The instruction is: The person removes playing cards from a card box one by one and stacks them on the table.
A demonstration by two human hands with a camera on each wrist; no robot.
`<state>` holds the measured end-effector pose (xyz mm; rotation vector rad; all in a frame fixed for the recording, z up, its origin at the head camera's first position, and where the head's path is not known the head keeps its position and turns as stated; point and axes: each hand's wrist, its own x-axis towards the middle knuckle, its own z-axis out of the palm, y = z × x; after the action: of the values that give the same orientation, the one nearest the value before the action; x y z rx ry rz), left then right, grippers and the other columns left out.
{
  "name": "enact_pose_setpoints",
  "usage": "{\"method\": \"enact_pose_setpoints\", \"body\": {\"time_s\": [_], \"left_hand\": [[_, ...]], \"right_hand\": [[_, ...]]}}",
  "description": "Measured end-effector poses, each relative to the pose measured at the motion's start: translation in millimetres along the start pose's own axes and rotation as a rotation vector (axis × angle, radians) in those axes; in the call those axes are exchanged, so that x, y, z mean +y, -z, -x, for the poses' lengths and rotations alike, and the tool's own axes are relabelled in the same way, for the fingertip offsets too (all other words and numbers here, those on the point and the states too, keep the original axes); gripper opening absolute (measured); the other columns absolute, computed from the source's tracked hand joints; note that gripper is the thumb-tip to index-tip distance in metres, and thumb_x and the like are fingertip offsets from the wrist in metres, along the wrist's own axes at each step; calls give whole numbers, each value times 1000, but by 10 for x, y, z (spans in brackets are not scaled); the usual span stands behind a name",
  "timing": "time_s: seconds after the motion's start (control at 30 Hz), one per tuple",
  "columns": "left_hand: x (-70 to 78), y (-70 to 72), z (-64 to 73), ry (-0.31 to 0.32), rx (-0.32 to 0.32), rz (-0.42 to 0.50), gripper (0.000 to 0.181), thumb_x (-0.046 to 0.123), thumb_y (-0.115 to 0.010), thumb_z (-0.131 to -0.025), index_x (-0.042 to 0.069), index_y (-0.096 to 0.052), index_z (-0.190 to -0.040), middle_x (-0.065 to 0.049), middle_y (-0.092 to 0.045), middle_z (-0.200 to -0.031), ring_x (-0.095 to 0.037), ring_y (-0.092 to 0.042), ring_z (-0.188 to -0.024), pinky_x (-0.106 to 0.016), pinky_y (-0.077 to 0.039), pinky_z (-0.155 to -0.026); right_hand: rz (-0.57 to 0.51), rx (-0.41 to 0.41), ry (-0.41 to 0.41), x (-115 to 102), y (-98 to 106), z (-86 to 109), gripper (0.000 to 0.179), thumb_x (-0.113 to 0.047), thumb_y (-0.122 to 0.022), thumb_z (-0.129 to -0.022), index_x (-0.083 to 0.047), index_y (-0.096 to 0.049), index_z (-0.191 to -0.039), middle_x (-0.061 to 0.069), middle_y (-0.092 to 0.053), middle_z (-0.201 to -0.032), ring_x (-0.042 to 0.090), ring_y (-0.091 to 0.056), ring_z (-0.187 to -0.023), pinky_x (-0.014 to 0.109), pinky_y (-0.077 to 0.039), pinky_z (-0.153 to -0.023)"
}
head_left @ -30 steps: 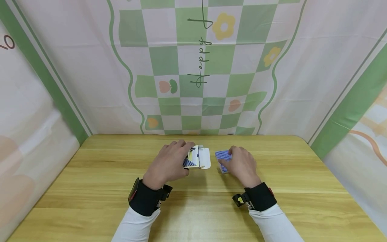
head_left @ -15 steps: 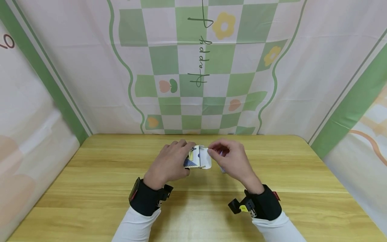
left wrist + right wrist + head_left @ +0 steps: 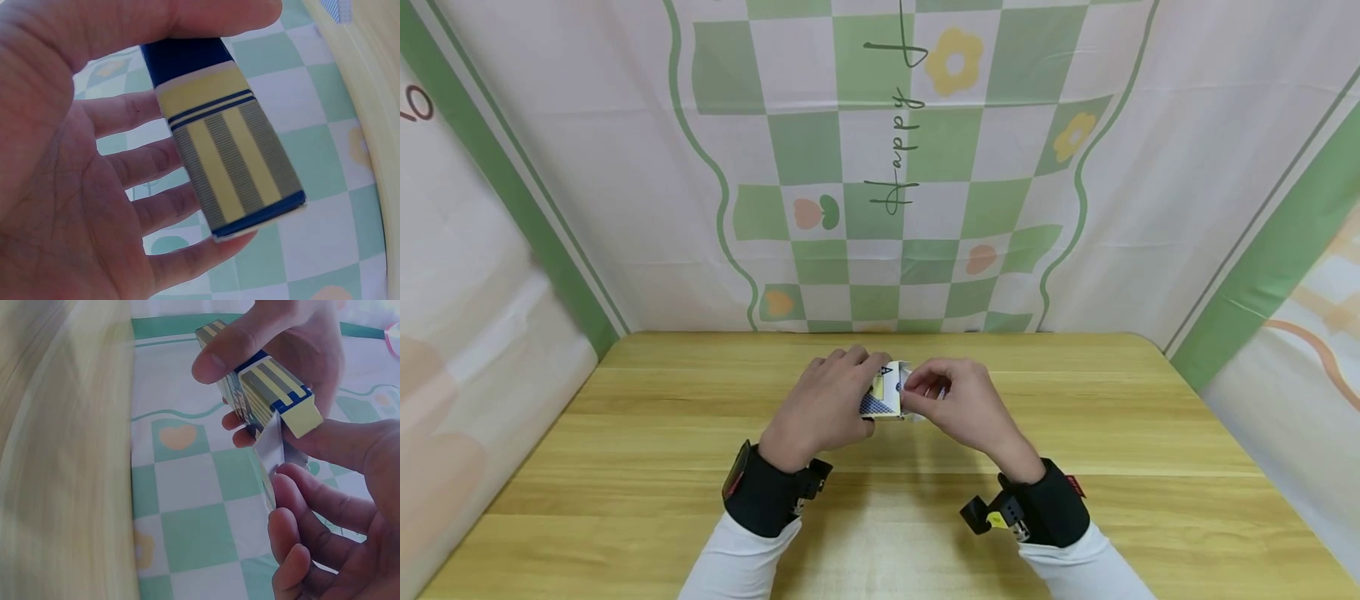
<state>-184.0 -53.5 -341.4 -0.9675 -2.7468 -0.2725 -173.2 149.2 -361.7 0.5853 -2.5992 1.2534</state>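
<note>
My left hand (image 3: pixel 823 404) grips a playing-card box (image 3: pixel 880 398) above the wooden table, thumb on one narrow side and fingers on the other. An A shows on its upper face; gold and navy stripes run along the side of the box (image 3: pixel 219 144) in the left wrist view. Its end stands open toward my right hand (image 3: pixel 973 404). The thumb and curled fingers of that hand pinch at the white end flap (image 3: pixel 270 450). Part of the blue-backed deck of cards (image 3: pixel 339 9) shows on the table in the left wrist view; in the head view my right hand mostly hides it.
The wooden table (image 3: pixel 662 467) extends around both hands. A checked green-and-white cloth (image 3: pixel 880 250) hangs at its back edge, with more cloth at both sides. Each wrist wears a black band with a small camera (image 3: pixel 976 514).
My right hand has let go of the deck of cards and moved left to the open end of the card box, then onto its flap. The left hand has barely moved.
</note>
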Motion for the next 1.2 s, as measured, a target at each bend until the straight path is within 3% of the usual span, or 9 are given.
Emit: {"method": "enact_pose_setpoints", "body": {"time_s": [0.33,0.57,0.7,1.0,1.2], "left_hand": [[16,6,-12,0,-5,4,74,28,-75,-66,18,-45,-132,0,-51,-112,-20,-49,-98,-40,-40,-80],[-19,34,-6,12,-13,9,74,29,-75,-67,17,-44,-133,-2,-51,-116,-21,-49,-102,-41,-39,-81],[-36,41,3,23,-13,11,74,29,-76,-66,17,-45,-133,-2,-51,-117,-21,-49,-102,-41,-38,-82],[-51,48,11,39,-6,2,73,28,-75,-66,17,-46,-132,-2,-52,-115,-20,-49,-100,-40,-39,-81],[-47,50,12,36,-11,7,75,29,-76,-66,17,-45,-132,-2,-52,-116,-20,-49,-100,-41,-39,-81]], "right_hand": [[4,8,-56,-1,-16,-5,12,-26,-71,-78,-18,-63,-83,-5,-59,-73,14,-55,-64,30,-43,-55],[-46,1,-66,14,35,-28,35,-32,-73,-76,-12,-62,-103,-2,-60,-80,16,-56,-70,31,-45,-61],[-100,-11,-66,33,82,-40,41,-26,-72,-77,-12,-59,-113,1,-60,-82,18,-56,-71,32,-45,-63],[-134,-76,-14,68,185,-42,39,-17,-67,-81,-15,-57,-120,6,-54,-84,22,-53,-71,31,-45,-62],[-75,-155,19,91,242,-25,46,-28,-70,-79,-17,-56,-122,4,-54,-94,24,-52,-83,36,-46,-70]]}}
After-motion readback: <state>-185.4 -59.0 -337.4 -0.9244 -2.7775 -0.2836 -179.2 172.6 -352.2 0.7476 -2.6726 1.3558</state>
